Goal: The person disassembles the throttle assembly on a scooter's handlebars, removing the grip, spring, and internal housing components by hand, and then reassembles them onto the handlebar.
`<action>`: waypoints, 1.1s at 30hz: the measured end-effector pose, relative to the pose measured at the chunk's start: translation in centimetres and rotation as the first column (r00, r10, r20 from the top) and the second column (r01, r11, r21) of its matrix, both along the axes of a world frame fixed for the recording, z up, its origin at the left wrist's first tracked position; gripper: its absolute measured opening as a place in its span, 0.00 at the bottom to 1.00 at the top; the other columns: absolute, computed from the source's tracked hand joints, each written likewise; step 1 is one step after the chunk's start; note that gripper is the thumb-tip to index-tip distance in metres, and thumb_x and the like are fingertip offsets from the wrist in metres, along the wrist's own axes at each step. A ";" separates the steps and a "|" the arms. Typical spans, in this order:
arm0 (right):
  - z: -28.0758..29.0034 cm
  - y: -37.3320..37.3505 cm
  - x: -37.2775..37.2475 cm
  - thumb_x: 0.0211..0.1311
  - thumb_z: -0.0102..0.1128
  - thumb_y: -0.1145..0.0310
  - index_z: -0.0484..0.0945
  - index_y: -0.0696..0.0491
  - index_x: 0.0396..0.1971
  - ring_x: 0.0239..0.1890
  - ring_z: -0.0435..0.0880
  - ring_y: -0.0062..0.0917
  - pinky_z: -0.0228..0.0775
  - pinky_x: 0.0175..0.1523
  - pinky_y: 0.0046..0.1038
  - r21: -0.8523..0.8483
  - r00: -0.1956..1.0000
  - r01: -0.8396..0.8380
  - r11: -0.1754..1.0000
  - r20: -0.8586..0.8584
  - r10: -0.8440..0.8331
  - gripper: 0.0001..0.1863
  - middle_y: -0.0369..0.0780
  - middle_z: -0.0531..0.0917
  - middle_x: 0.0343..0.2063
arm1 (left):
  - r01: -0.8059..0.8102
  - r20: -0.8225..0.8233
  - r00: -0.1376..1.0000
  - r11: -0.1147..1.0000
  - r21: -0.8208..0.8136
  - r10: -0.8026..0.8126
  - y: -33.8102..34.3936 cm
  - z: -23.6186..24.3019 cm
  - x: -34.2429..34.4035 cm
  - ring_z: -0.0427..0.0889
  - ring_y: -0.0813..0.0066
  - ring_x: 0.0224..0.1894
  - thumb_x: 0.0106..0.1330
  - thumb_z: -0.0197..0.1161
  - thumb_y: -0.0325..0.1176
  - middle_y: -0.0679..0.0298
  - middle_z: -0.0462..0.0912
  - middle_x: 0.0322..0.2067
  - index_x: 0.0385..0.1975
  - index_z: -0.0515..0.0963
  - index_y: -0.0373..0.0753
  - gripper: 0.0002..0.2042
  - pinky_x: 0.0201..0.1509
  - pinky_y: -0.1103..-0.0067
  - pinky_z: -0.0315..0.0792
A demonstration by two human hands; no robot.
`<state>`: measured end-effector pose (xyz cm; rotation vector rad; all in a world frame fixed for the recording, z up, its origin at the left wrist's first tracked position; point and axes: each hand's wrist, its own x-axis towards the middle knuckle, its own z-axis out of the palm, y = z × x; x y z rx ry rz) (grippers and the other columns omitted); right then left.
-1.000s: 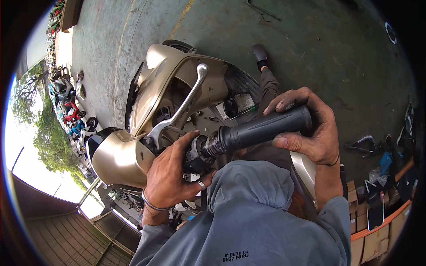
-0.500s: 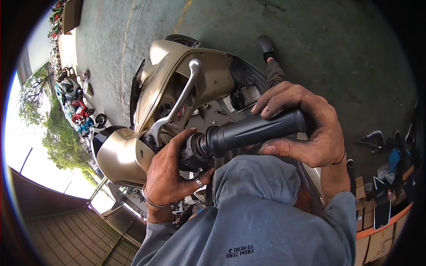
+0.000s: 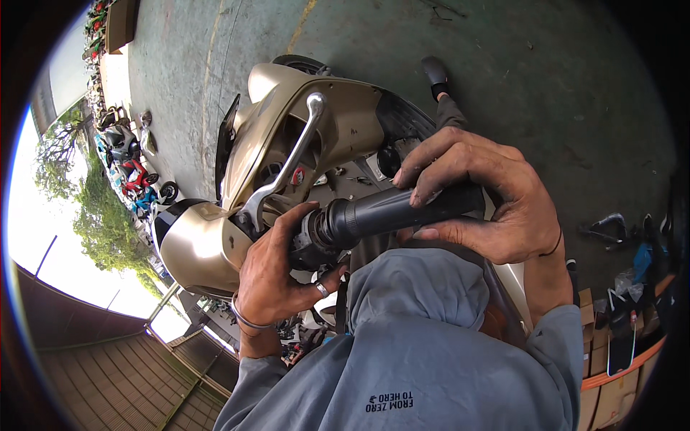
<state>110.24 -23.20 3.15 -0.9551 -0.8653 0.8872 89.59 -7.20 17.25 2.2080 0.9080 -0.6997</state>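
Head view: I'm seeing right hand (image 3: pixel 496 205) wrapping ribbed black rubber handlebar grip (image 3: pixel 402 208), left hand (image 3: pixel 277 269) clasping dark switch housing (image 3: pixel 309 241) beside curved chrome brake lever (image 3: pixel 287 161) on glossy beige scooter (image 3: pixel 345 122).

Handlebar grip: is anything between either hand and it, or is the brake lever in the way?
Nothing visible stands between. The right hand already wraps the black handlebar grip; the left hand clasps the switch housing at its inner end. The silver brake lever runs forward of the grip, apart from both hands.

Grey sleeves, ringed and bangled left hand (image 3: pixel 277 276), thin dark band at right wrist.
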 end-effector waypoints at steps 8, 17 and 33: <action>0.9 0.0 0.3 0.44 0.77 0.66 0.80 0.56 0.37 0.45 0.82 0.33 0.72 0.52 0.34 -0.016 0.998 -0.061 0.998 -0.018 0.061 0.20 0.47 0.81 0.40 | 0.025 0.000 1.000 1.000 0.009 -0.025 0.0 0.1 0.5 0.84 0.51 0.45 0.45 0.77 0.40 0.50 0.82 0.42 0.61 0.66 0.37 0.41 0.50 0.66 0.76; 1.7 0.0 0.1 0.56 0.71 0.65 0.80 0.59 0.38 0.41 0.81 0.31 0.72 0.48 0.31 -0.178 0.991 -0.021 0.984 0.127 0.045 0.16 0.44 0.81 0.38 | 0.092 0.036 0.995 0.994 0.053 -0.094 0.1 -0.4 0.1 0.81 0.48 0.43 0.47 0.74 0.41 0.49 0.81 0.39 0.61 0.64 0.37 0.40 0.48 0.63 0.74; 2.2 -0.2 0.5 0.45 0.75 0.73 0.81 0.56 0.36 0.44 0.83 0.30 0.74 0.52 0.33 -0.168 0.989 -0.050 0.985 0.131 0.073 0.16 0.43 0.83 0.41 | 0.041 -0.006 0.999 0.999 0.009 -0.041 0.3 -0.4 0.2 0.82 0.48 0.49 0.45 0.76 0.40 0.49 0.82 0.45 0.61 0.65 0.39 0.41 0.54 0.64 0.73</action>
